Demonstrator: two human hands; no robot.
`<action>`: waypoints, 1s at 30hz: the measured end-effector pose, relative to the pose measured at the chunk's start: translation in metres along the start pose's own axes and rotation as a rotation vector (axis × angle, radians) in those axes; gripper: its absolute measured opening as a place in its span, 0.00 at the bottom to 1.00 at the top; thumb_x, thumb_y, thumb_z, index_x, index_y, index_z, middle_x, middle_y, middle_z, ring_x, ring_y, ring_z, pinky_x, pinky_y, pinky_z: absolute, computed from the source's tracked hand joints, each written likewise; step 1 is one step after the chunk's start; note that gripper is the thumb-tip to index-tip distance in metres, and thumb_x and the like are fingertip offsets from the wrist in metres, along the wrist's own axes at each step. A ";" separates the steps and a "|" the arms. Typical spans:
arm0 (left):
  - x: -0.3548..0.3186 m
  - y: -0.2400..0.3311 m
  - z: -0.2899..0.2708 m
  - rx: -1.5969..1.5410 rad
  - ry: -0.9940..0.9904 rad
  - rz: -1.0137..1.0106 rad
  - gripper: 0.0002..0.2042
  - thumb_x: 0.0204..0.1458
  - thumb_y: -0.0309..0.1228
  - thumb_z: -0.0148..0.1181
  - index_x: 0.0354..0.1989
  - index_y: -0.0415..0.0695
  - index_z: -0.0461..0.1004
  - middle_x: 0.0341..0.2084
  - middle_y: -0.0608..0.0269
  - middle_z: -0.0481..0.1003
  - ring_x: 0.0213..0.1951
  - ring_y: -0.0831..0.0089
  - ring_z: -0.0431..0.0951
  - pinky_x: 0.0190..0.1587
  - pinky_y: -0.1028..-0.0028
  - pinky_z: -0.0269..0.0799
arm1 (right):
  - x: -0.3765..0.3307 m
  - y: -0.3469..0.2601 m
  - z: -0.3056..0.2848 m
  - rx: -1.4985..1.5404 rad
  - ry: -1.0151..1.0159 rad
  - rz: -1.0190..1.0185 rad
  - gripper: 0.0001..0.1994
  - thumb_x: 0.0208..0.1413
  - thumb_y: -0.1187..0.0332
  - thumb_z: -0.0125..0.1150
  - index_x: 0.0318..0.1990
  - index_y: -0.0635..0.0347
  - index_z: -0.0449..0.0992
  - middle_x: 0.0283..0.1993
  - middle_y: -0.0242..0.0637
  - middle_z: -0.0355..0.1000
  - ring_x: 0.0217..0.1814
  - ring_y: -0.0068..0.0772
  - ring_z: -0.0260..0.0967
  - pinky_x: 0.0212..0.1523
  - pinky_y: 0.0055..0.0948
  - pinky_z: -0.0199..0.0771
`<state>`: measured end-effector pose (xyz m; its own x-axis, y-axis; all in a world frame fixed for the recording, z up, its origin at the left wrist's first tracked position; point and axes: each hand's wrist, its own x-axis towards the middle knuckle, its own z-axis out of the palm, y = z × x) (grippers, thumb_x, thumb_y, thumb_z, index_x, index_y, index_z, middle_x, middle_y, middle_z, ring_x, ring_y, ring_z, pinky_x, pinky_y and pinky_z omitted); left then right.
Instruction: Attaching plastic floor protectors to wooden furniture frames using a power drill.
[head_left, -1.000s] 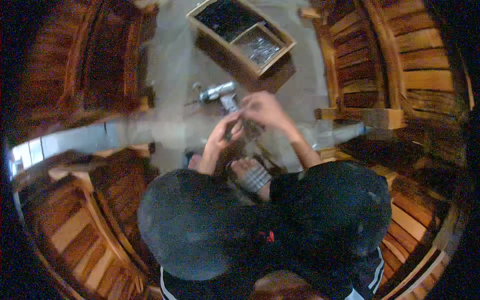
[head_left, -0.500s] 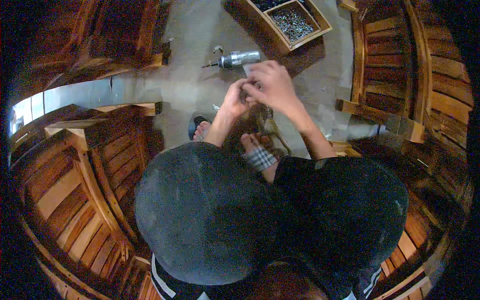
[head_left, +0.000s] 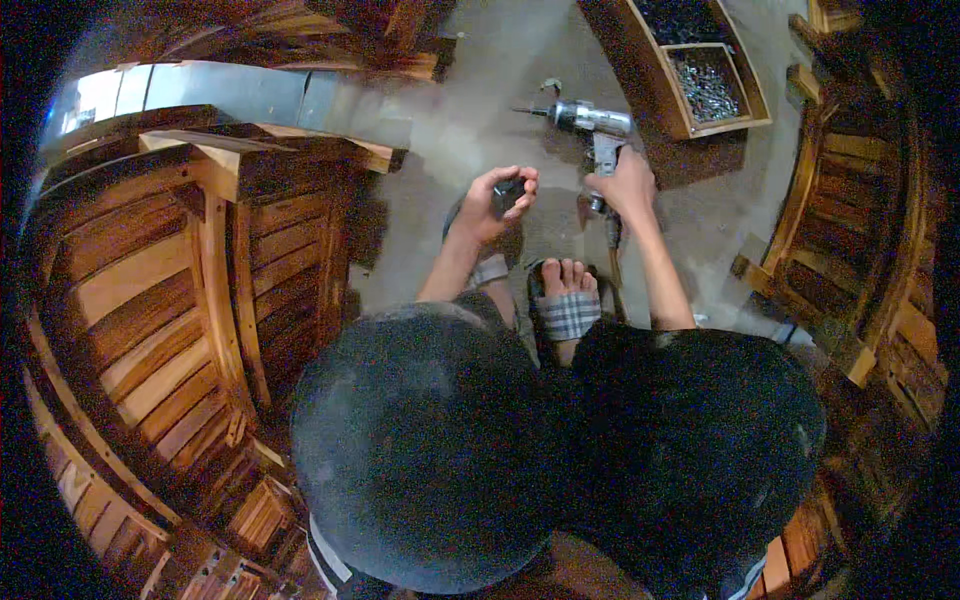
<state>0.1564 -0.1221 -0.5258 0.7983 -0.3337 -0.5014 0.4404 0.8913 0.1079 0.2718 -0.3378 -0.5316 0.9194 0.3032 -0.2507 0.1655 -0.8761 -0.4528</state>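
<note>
My left hand (head_left: pixel 488 208) is closed in a loose curl around a small dark object (head_left: pixel 510 190), perhaps more than one, too dim to name. To its right, my right hand (head_left: pixel 630 188) wraps round the grip of a pistol-shaped power driver (head_left: pixel 590 118). The driver has a silver body and a long thin bit that points left, and a hose (head_left: pixel 614 240) trails from the foot of its grip toward me. A long wooden box (head_left: pixel 660 95) lies just beyond the driver, with shiny screws (head_left: pixel 710 88) in its near compartment and dark small parts (head_left: pixel 685 22) in the far one.
Slatted wooden furniture (head_left: pixel 150 330) stands close on my left, and more (head_left: pixel 860 190) on my right. Further wooden pieces (head_left: pixel 400 50) lie at the far left. A small pale scrap (head_left: pixel 552 86) rests on the concrete floor (head_left: pixel 440 125) beyond the driver. My sandalled foot (head_left: pixel 568 300) is below the hands.
My hands have come apart. The right one has moved to the driver's grip and closed on it, while the left keeps the dark object. The view has shifted, moving the box rightward.
</note>
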 end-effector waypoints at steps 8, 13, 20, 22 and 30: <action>-0.014 0.013 -0.016 -0.047 -0.032 0.191 0.24 0.49 0.28 0.46 0.55 0.31 0.60 0.27 0.58 0.70 0.24 0.71 0.69 0.16 0.81 0.61 | -0.005 0.018 -0.038 0.233 -0.044 -0.098 0.23 0.28 0.65 0.65 0.36 0.69 0.72 0.31 0.52 0.72 0.34 0.52 0.71 0.36 0.39 0.69; -0.006 0.019 -0.016 -0.071 -0.026 0.201 0.23 0.49 0.30 0.43 0.50 0.25 0.62 0.34 0.46 0.71 0.28 0.66 0.71 0.18 0.80 0.66 | -0.077 0.032 -0.092 -0.045 0.245 -0.278 0.22 0.35 0.72 0.62 0.44 0.68 0.69 0.39 0.54 0.70 0.43 0.56 0.67 0.43 0.40 0.68; 0.007 0.026 -0.025 -0.174 -0.028 0.077 0.19 0.51 0.33 0.43 0.44 0.29 0.66 0.27 0.53 0.68 0.27 0.65 0.67 0.19 0.76 0.63 | -0.125 0.024 -0.101 -0.099 0.075 -0.091 0.30 0.42 0.68 0.64 0.56 0.65 0.63 0.51 0.55 0.65 0.53 0.55 0.63 0.53 0.42 0.64; 0.009 0.025 -0.027 -0.157 -0.008 0.074 0.17 0.52 0.33 0.43 0.43 0.30 0.67 0.25 0.54 0.67 0.26 0.65 0.66 0.19 0.76 0.62 | -0.130 0.016 -0.097 -0.031 0.041 -0.002 0.30 0.42 0.68 0.64 0.56 0.64 0.63 0.50 0.54 0.65 0.51 0.56 0.64 0.51 0.42 0.66; 0.014 0.026 -0.034 -0.056 -0.056 0.150 0.17 0.47 0.27 0.45 0.43 0.30 0.67 0.24 0.55 0.67 0.27 0.65 0.67 0.19 0.76 0.63 | -0.130 -0.005 -0.084 0.175 -0.045 -0.080 0.26 0.33 0.70 0.62 0.47 0.62 0.69 0.43 0.52 0.70 0.45 0.55 0.68 0.45 0.41 0.68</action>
<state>0.1649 -0.0926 -0.5595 0.8755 -0.2111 -0.4348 0.2927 0.9474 0.1293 0.1816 -0.4042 -0.4254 0.8882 0.3890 -0.2443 0.1690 -0.7712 -0.6137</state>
